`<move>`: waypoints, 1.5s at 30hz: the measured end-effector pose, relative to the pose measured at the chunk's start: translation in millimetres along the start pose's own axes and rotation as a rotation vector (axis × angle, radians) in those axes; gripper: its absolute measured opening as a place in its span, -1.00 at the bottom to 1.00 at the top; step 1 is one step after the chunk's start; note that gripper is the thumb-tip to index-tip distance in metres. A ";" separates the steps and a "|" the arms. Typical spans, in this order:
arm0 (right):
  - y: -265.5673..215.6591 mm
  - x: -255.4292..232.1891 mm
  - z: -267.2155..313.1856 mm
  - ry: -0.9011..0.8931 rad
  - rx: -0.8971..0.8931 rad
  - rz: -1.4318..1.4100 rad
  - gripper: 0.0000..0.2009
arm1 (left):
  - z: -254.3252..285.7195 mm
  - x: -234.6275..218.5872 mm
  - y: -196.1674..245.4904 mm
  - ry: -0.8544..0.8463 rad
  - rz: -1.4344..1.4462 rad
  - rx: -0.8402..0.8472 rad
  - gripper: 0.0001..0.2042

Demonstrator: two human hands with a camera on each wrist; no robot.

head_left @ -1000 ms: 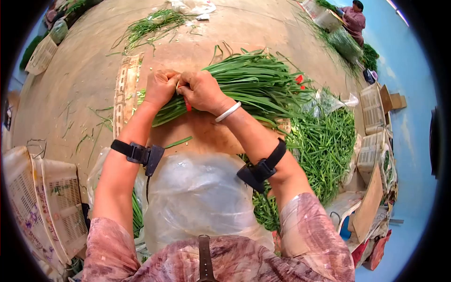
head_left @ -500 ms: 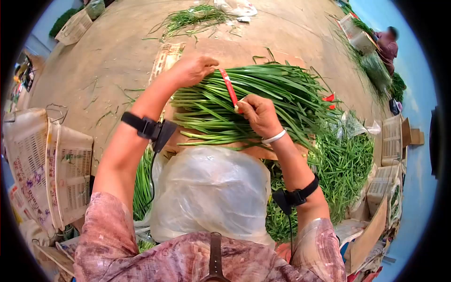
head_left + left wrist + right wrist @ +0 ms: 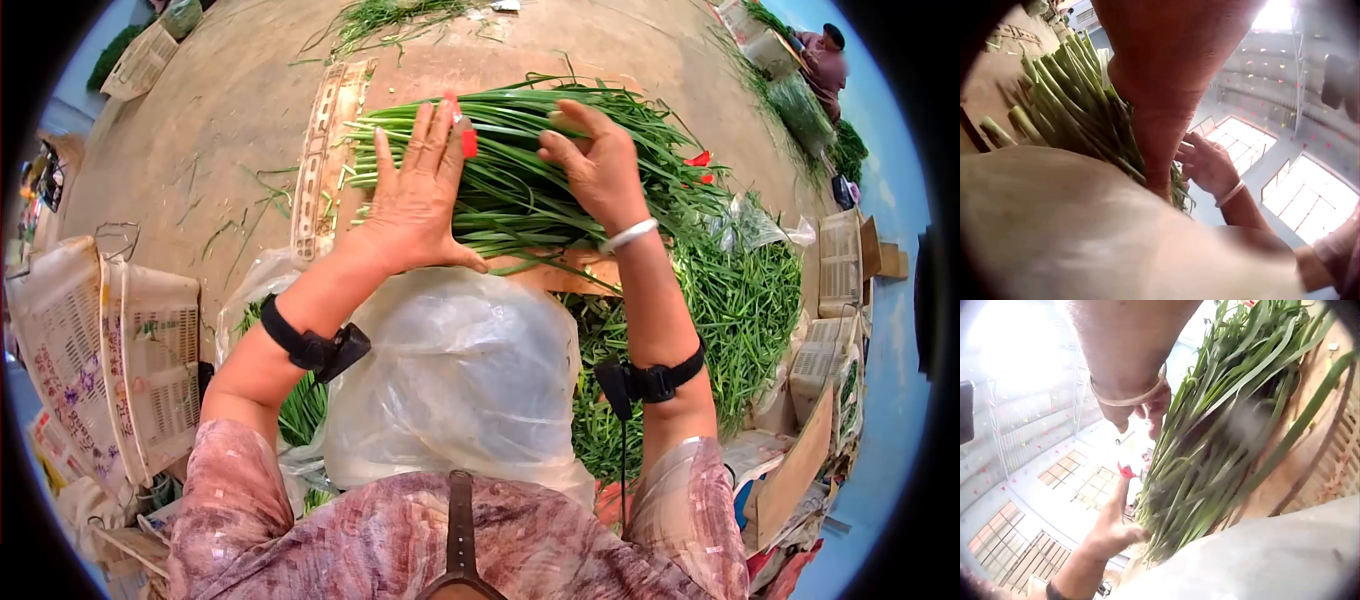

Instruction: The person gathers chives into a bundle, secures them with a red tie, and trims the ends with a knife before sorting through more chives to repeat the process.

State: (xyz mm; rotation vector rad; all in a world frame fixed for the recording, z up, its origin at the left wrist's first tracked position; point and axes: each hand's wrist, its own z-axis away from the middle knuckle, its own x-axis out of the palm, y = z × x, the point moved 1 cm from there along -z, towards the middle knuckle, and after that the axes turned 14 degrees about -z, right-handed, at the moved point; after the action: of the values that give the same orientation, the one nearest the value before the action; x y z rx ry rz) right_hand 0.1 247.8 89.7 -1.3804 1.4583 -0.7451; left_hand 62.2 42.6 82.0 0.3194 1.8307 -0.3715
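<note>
A bundle of long green stalks lies across a board, cut pale ends to the left. My left hand rests flat on its left part with fingers spread, beside a red band on the bundle. Above the leafier right part is my right hand, its fingers loosely bent and holding nothing that shows. In the left wrist view, the stalk ends lie beside the left arm, with the right hand beyond. The right wrist view has the leaves below the right hand.
Clear plastic covers the lap. Loose greens are heaped at the right. White crates stand at the left, more crates along the right wall. A person is at the far right, and loose stalks lie on the floor ahead.
The hands first met at the bundle, then held a red band stretched between them. Now the band lies on the bundle, my left hand is spread flat and my right hand has let go and moved right.
</note>
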 end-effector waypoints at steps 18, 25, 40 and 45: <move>-8.1 2.1 74.8 -0.156 -0.281 0.526 -0.28 | -31.0 29.5 -35.8 0.090 -0.067 0.047 0.20; 13.3 37.3 49.1 -0.286 -0.285 0.816 -0.06 | -65.9 35.1 -56.7 -0.210 0.019 0.037 0.16; 29.4 43.2 1.5 -0.373 -0.282 0.910 -0.32 | -55.9 29.1 -51.5 -0.322 -0.193 0.135 0.29; 32.0 37.7 -12.4 -0.329 -0.329 0.843 -0.34 | -61.8 39.1 -52.9 -0.155 -0.016 0.067 0.18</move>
State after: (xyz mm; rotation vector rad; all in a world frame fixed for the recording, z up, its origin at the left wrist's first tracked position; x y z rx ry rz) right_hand -19.9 214.7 56.5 -0.9053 1.7291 0.2546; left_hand -23.9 20.8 65.7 0.3135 1.6726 -0.4577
